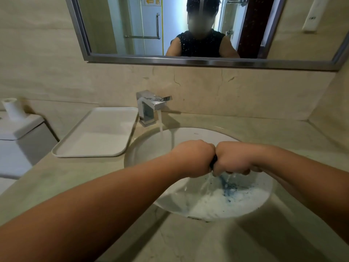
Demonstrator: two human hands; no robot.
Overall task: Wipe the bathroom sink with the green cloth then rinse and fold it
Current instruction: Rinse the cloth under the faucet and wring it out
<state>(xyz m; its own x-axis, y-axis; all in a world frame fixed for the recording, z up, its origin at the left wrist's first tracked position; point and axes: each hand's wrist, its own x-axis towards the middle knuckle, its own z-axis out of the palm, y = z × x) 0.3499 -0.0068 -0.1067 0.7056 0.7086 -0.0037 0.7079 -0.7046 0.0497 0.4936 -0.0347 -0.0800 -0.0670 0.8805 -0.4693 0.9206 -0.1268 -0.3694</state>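
Over at the far left of the frame a toilet cistern point(20, 133) carries a white paper roll point(13, 109) standing upright on its lid. Just right of it, on the beige counter point(79, 178), lies a white rectangular tray point(98, 133), its right corner close to the rim of the sink point(207, 132). Behind the basin at centre stands a square chrome faucet point(149, 108), and a stream of water point(161, 125) falls from its spout into the bowl. Above it, along the top of the frame, hangs a metal-framed mirror point(188, 60) showing the person in a dark sleeveless top.

Lower centre, the left hand point(194, 157) is balled into a tight fist over the basin, knuckle to knuckle with the right hand point(234, 159), which is clenched the same way. Between and under the two fists only a dark sliver of the green cloth point(214, 160) shows, squeezed hard by both. Water runs down from below the right fist, and a bluish-green tinge spreads in the foamy water point(226, 201) pooled at the bottom of the bowl. Both forearms reach in from the lower edges of the frame
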